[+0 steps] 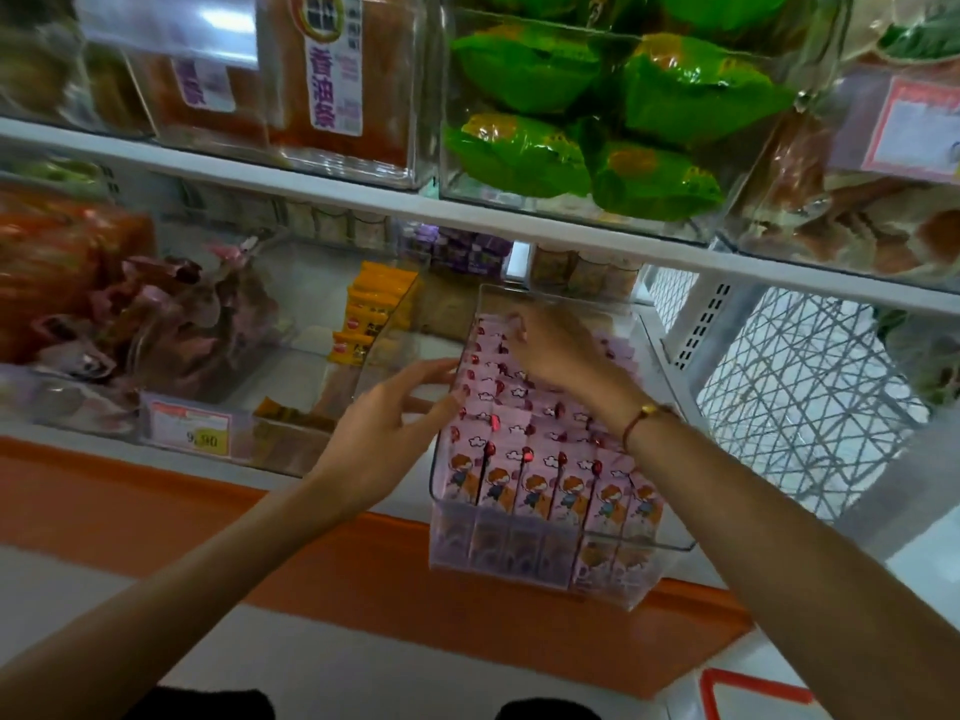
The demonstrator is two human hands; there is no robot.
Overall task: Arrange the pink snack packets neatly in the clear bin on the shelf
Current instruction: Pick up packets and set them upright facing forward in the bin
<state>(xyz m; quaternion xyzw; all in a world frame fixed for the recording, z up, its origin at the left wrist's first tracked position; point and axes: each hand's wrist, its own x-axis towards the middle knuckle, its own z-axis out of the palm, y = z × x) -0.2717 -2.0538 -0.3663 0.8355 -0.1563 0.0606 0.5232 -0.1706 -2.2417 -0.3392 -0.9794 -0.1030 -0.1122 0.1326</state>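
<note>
Pink snack packets under relaxed right hand; open-fingered left hand against clear bin.

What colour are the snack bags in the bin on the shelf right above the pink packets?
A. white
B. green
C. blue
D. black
B: the upper bin on the shelf above the clear bin of pink snack packets is piled with bright green bags.
</note>
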